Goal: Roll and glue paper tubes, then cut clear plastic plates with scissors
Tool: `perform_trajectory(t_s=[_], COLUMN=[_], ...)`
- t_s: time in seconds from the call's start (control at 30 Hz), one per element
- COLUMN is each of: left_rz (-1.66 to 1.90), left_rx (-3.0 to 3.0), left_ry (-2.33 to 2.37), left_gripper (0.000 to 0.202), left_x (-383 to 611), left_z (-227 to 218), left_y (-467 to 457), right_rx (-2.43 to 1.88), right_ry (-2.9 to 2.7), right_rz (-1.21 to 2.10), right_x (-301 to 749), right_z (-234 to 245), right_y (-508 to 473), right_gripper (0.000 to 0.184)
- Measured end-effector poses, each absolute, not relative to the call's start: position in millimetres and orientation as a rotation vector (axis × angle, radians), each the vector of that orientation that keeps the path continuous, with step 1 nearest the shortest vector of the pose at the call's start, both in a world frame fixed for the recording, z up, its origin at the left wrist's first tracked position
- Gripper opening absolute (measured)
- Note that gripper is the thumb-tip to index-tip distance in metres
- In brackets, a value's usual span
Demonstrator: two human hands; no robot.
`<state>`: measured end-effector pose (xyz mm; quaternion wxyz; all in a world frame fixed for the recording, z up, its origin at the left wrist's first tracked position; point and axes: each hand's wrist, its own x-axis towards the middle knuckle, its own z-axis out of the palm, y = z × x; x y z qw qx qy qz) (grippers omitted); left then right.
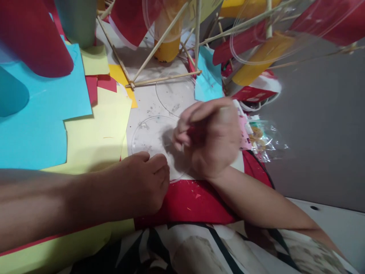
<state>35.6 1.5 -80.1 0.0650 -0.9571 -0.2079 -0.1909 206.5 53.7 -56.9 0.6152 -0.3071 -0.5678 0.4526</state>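
My left hand (142, 182) lies on the table edge with its fingers curled under, resting at the near rim of a clear plastic disc (151, 135). My right hand (208, 137) hovers over the disc's right side, fingers bunched in a pinch; it is blurred and what it holds, if anything, I cannot make out. A second clear disc (173, 95) lies farther back on the white table (142, 102).
Sheets of blue paper (37, 114), yellow paper (97, 133) and red paper (185, 201) cover the left and near side. A frame of wooden sticks (165, 78) with paper rolls stands behind. A clear plastic bag (265, 139) lies at the right.
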Motion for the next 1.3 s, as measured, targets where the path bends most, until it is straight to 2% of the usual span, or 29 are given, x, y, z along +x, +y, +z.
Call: perform_trajectory(t_s=[0.23,0.37,0.4,0.53,0.67,0.83,1.03,1.3], left_rz=[-0.608,-0.709,-0.674,-0.174,-0.064,-0.138,-0.312,-0.568], left_rx=[-3.065,-2.984,-2.887,-2.771,-2.785,-2.777,-2.854,-2.883], left_ry=[-0.544,-1.02,-1.17,-1.676,-1.896,-2.061,-2.082,-1.996], left_gripper=[0.019,0.035,0.035,0.024,0.022,0.026,0.018,0.018], left_x=[30,21,19,18,23,24,19,18], left_z=[-67,-45,-42,-38,-41,-39,-37,-45], left_y=[14,41,49,73,76,74,81,78], right_rx=[-0.701,-0.764,-0.784,-0.846,-0.627,-0.676,-0.807,-0.95], right_ry=[-1.284,-1.338,-1.371,-1.574,-1.747,-1.8,-1.46,-1.16], right_rz=[1.105,1.063,1.053,0.983,0.892,0.861,1.016,1.111], right_x=[204,208,209,214,217,211,207,212], right_z=[-64,-62,-62,-61,-64,-65,-68,-68], right_y=[53,52,51,48,50,45,47,60], right_gripper=[0.02,0.024,0.025,0.03,0.023,0.023,0.034,0.043])
